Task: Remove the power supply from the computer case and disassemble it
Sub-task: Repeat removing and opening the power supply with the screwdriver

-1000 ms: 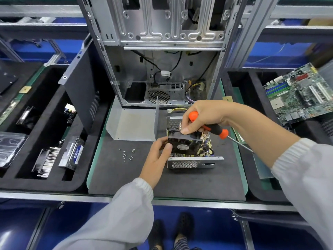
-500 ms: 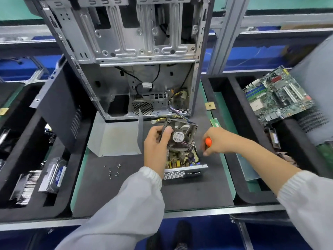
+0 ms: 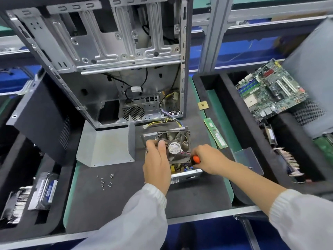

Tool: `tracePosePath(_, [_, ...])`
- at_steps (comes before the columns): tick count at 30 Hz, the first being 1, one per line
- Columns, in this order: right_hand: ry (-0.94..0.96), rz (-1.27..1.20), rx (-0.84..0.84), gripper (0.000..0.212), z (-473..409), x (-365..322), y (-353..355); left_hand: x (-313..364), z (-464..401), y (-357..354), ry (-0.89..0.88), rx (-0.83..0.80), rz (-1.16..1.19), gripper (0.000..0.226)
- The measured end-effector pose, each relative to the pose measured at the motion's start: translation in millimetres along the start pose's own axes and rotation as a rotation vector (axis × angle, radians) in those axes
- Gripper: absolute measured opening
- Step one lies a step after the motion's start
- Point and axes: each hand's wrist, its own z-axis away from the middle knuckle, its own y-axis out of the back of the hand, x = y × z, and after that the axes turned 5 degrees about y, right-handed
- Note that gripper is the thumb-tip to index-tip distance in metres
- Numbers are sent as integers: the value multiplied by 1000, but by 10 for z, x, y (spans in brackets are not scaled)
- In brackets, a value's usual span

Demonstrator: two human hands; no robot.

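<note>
Where trays flank it, perhaps foam-lined, dark mat.

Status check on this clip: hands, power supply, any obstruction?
Left hand grips black fan, tilted up. Right hand holds orange-handled screwdriver. Open metal power supply on mat, outside case. Nothing obstructing.

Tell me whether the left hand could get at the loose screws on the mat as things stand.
Probably not right away: the left hand grips the fan, tilted up off the power supply. The screws lie in the open beside it with nothing between, so letting go would free the way.
</note>
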Motion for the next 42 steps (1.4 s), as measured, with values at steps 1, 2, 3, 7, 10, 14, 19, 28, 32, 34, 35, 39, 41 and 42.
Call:
tracePosePath(1, [2, 8, 13, 14, 8, -5, -13, 7, 1, -6, 3, -5, -34, 25])
tracePosePath(2, [9, 12, 20, 12, 17, 0, -21, 14, -4, -15, 13, -7, -50, 27])
tracePosePath(3, [27, 14, 15, 10, 26, 16, -25, 20, -8, -19, 28, -7, -46, 27])
tracePosePath(7, [106, 99, -47, 27, 32, 69, 10, 25, -51, -29, 80, 8, -8, 26])
tracePosePath(10, [137, 143, -63, 34, 22, 76, 42, 32, -78, -53, 109, -5, -12, 30])
tracePosePath(14, [145, 209, -74, 32, 8, 45, 64, 34, -108, -69, 136, -26, -18, 33])
tracePosePath(19, [98, 219, -45, 40, -5, 11, 28, 43, -98, -82, 132, -38, -47, 34])
tracePosePath(28, [92, 239, -73, 38, -24, 38, 27, 17, -97, -100, 90, -71, -122, 36])
tracePosePath(32, [81, 244, -62, 34, -12, 19, 22, 23, -80, -90, 79, -66, -149, 37])
tracePosePath(34, [80, 255, -59, 34, -5, 13, 11, 41, -70, -88, 66, -67, -173, 37])
tracePosePath(35, [88, 269, -59, 35, -7, 5, 17, 49, -68, -88, 60, -62, -179, 37])
tracePosePath(39, [92, 274, -46, 37, -7, 8, 15, 70, -59, -89, 29, -66, -224, 34])
tracePosePath(41, [101, 266, -52, 40, 1, 12, -7, 70, -67, -84, 20, -60, -240, 34])
tracePosePath(42, [98, 258, -60, 40, 0, 20, -9, 72, -69, -77, 16, -63, -247, 34])
